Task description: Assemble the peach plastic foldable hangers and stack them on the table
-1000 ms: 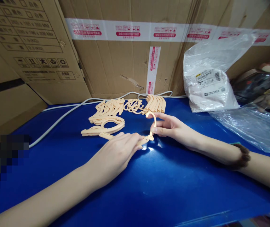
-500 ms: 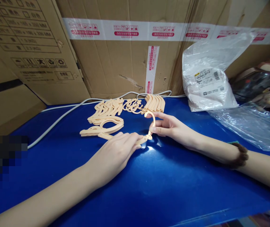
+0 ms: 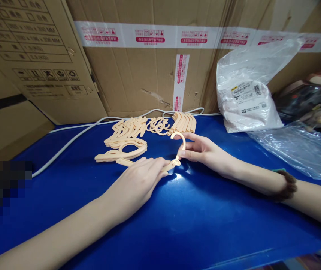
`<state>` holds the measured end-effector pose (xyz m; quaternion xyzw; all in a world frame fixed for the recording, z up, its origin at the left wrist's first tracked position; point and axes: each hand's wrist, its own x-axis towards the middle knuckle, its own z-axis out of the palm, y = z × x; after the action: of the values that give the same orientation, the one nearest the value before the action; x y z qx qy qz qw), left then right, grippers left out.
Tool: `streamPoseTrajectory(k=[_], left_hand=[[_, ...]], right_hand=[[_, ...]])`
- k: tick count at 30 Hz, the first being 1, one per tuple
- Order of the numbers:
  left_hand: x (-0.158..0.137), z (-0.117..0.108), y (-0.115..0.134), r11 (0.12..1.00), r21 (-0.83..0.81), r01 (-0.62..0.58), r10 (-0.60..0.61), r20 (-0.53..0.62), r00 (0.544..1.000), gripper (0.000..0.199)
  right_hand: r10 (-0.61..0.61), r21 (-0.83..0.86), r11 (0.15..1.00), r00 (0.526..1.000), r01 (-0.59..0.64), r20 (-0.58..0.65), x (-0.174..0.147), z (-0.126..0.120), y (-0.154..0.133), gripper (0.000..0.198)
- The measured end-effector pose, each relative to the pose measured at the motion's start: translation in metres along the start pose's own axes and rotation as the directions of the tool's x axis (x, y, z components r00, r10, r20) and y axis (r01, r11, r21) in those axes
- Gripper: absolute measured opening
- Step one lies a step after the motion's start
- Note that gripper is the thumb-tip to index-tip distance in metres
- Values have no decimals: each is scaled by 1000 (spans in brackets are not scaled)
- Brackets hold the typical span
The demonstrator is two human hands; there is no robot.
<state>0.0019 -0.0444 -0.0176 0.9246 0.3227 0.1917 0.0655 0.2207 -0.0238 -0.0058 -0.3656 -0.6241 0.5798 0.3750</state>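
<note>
My left hand (image 3: pixel 146 174) is closed around a cream plastic hanger arm (image 3: pixel 124 162), whose far end sticks out to the left. Between thumb and fingers, my right hand (image 3: pixel 195 148) pinches a cream hanger hook (image 3: pixel 183 140) by its shank. The hook stands upright, its foot touching the arm's tip beside my left fingers; whether the two are joined I cannot tell. Behind lie a stack of folded hangers (image 3: pixel 133 148), a row of wavy hanger arms (image 3: pixel 129 128), a small heap of loose hooks (image 3: pixel 158 125) and a row of curved hanger arms (image 3: pixel 185 122).
Large cardboard boxes (image 3: pixel 138 75) wall off the back of the blue table (image 3: pixel 194 221). A white cable (image 3: pixel 64 150) runs along the back and left. At the right stand a white plastic bag (image 3: pixel 247 101) with labels and a flat clear bag (image 3: pixel 297 150).
The hook and the arm's tip have shifted very slightly in my hands. Both hands keep nearly the same place and the same hold.
</note>
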Motion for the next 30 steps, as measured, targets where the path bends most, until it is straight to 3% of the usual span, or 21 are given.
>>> streamPoseTrajectory(k=[13, 21, 30], left_hand=[[1, 1, 3, 996, 80, -29, 30, -21, 999, 30], [0, 1, 3, 995, 95, -19, 19, 1, 1000, 29], [-1, 0, 3, 998, 64, -29, 29, -5, 1000, 24]], right_hand=[[-222, -304, 930, 975, 208, -9, -6, -1, -2, 56], [-194, -300, 937, 981, 178, -26, -6, 3, -3, 51], [-92, -229, 970, 994, 77, -56, -4, 2, 2, 61]])
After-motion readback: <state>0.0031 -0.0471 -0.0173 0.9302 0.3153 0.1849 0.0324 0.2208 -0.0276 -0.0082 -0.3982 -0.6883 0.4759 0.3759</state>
